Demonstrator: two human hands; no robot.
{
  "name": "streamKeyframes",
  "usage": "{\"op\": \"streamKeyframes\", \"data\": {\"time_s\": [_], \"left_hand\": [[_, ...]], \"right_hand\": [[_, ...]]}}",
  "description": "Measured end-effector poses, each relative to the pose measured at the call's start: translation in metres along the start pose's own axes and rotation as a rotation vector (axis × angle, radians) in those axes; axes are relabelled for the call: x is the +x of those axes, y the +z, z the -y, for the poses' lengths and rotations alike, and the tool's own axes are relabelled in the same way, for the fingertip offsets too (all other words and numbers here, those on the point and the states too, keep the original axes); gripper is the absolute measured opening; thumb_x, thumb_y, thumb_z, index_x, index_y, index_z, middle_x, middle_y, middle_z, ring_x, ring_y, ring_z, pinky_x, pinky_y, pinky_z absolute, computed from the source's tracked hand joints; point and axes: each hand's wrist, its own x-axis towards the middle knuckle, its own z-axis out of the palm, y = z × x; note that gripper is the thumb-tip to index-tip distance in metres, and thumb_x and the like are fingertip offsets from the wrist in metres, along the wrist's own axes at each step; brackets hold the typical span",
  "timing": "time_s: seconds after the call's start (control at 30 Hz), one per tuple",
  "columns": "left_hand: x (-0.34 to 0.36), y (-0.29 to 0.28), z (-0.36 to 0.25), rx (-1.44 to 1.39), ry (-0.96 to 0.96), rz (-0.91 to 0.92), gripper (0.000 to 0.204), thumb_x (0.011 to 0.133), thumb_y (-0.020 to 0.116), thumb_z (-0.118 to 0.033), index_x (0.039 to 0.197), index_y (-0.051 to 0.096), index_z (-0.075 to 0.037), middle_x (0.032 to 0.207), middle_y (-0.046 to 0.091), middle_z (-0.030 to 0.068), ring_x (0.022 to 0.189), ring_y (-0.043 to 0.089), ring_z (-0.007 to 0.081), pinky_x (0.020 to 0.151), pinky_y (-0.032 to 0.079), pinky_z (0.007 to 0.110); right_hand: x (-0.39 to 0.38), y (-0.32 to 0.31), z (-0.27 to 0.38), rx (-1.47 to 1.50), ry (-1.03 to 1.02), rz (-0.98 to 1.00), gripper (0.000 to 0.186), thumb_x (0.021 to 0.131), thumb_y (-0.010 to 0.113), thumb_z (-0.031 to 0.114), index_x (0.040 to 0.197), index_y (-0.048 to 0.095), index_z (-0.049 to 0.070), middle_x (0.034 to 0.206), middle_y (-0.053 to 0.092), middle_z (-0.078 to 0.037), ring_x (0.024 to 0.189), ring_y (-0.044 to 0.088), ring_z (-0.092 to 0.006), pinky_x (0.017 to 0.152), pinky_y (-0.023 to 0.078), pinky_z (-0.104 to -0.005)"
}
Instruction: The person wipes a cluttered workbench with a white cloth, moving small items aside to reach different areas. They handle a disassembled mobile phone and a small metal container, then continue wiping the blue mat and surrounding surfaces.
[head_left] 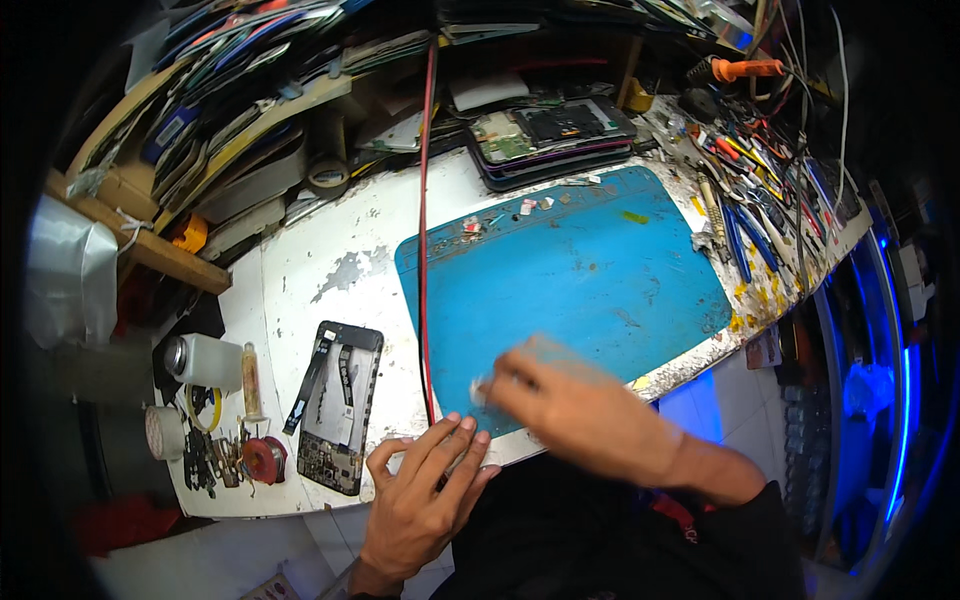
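My left hand (pixel 428 495) lies at the front left corner of the blue work mat (pixel 560 290), its fingers stretched out over the mat's edge. My right hand (pixel 585 410) is over the mat's front part, smeared by motion, with the fingers curled together. At its fingertips shows a small whitish piece (pixel 477 391), too blurred to name. A red and black cable (pixel 424 220) hangs down across the mat's left side to beside my left fingertips. Left of that hand lies an opened phone (pixel 340 410) with its circuit board and flex cables bare.
A white bottle (pixel 208 362), a syringe (pixel 251 385) and a solder spool (pixel 264 459) stand at the table's left. Stacked opened devices (pixel 545 140) sit behind the mat. Pliers (pixel 748 235) and several screwdrivers crowd the right. Small parts dot the mat's far edge.
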Motion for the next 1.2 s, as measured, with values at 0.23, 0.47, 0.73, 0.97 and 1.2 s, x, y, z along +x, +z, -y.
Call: {"op": "streamKeyframes", "data": {"time_s": [0.23,0.47,0.73,0.97,1.2], "left_hand": [[-0.003,0.0,0.008,0.008,0.04,-0.01,0.042,0.085,0.08,-0.036,0.118,0.071,-0.012,0.11,0.07,0.0011,0.114,0.065,0.013,0.094,0.029,0.038],[-0.005,0.003,0.011,0.016,0.07,-0.01,0.043,0.086,0.079,-0.039,0.118,0.071,-0.013,0.106,0.07,0.0003,0.114,0.064,0.0118,0.092,0.025,0.04],[-0.004,0.006,0.018,0.011,0.122,-0.036,0.046,0.084,0.08,-0.041,0.119,0.072,-0.011,0.101,0.065,-0.0017,0.106,0.062,0.0139,0.089,0.025,0.041],[-0.009,0.003,0.02,-0.085,0.043,-0.077,0.05,0.073,0.087,-0.031,0.113,0.066,-0.011,0.098,0.072,-0.002,0.098,0.069,0.013,0.09,0.028,0.043],[-0.009,0.003,0.02,-0.104,0.026,-0.085,0.054,0.074,0.086,-0.034,0.114,0.06,-0.007,0.096,0.07,0.0021,0.095,0.069,0.0138,0.094,0.028,0.046]], "right_hand": [[0.043,-0.009,-0.029,0.015,-0.185,0.126,0.02,0.088,0.059,0.005,0.106,0.064,-0.002,0.106,0.059,-0.019,0.103,0.06,-0.0351,0.088,0.054,-0.044],[0.092,0.002,-0.053,-0.086,-0.181,-0.038,0.02,0.092,0.058,0.008,0.107,0.064,-0.003,0.106,0.06,-0.018,0.105,0.059,-0.0335,0.088,0.053,-0.0438],[0.008,0.0,-0.011,0.067,-0.319,0.186,0.024,0.085,0.061,0.006,0.108,0.064,-0.002,0.112,0.058,-0.014,0.106,0.059,-0.0279,0.083,0.055,-0.0375],[-0.047,-0.033,-0.008,-0.053,0.167,0.008,0.019,0.09,0.068,0.012,0.105,0.067,0.0,0.093,0.061,-0.013,0.087,0.063,-0.0306,0.075,0.054,-0.0406],[-0.03,0.015,0.023,-0.047,0.05,-0.176,0.024,0.085,0.067,0.003,0.108,0.066,-0.003,0.096,0.059,-0.015,0.088,0.061,-0.0283,0.074,0.053,-0.0359]]}}
